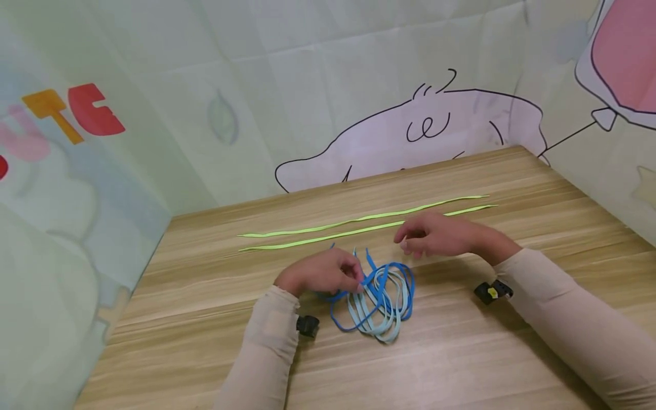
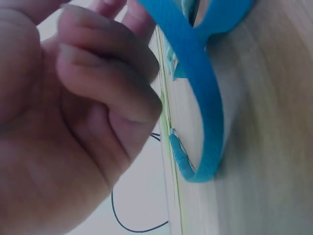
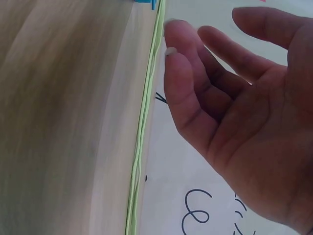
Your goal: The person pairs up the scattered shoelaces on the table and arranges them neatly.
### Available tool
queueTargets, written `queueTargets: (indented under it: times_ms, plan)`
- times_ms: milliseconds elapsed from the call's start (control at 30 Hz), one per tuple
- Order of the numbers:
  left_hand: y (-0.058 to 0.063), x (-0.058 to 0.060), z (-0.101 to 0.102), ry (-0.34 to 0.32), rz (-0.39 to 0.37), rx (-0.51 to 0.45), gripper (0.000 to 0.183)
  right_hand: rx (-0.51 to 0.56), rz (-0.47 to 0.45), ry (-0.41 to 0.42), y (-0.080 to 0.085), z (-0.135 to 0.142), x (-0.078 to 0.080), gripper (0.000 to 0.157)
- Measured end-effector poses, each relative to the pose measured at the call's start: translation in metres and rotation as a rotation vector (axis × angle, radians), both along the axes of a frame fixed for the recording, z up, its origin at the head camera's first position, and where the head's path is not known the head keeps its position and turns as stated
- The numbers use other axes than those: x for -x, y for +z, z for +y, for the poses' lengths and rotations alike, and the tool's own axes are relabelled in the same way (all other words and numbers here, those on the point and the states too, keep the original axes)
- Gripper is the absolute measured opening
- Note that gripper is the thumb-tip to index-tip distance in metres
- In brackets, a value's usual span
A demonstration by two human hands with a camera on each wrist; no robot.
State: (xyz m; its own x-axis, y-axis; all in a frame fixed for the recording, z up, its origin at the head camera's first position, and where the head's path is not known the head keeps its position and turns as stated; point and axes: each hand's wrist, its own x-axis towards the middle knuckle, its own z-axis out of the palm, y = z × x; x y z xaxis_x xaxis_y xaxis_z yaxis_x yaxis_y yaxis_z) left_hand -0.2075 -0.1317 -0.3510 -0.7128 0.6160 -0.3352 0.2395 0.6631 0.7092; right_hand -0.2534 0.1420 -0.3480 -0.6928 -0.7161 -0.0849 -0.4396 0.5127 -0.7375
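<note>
A loose tangle of dark blue shoelaces (image 1: 411, 285) and light blue shoelaces (image 1: 386, 330) lies on the wooden table. At the tangle's left side, my left hand (image 1: 328, 270) pinches a lace between thumb and forefinger; which lace cannot be told. Seen from the left wrist, a blue lace (image 2: 211, 112) loops down past the curled fingers (image 2: 112, 83), its tipped end bent upward. My right hand (image 1: 435, 234) hovers to the right of the tangle with loosely bent fingers (image 3: 181, 93) and holds nothing. It overlaps the nearer of two yellow-green shoelaces (image 1: 328, 238) in the head view.
The other yellow-green lace (image 1: 369, 217) stretches parallel behind the nearer one, both nearly straight across the table (image 1: 205, 319). A printed cloth backdrop (image 1: 307, 85) with cartoon drawings stands along the table's back and sides.
</note>
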Motion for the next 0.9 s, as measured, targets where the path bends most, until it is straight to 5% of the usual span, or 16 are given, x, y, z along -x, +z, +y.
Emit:
queueTargets:
  times_ms: [167,467,900]
  plan:
    - [-0.001,0.001,0.001,0.002,-0.027,-0.038,0.008,-0.002,-0.036,0.016,0.000,0.000,-0.001,0.029]
    - [-0.001,0.004,0.003,0.054,0.059,-0.276,0.015,0.010,-0.107,0.079,-0.003,-0.008,-0.007,0.034]
    - [0.004,0.002,-0.002,0.170,0.046,-0.492,0.031,0.016,-0.053,0.119,-0.005,-0.016,-0.011,0.023]
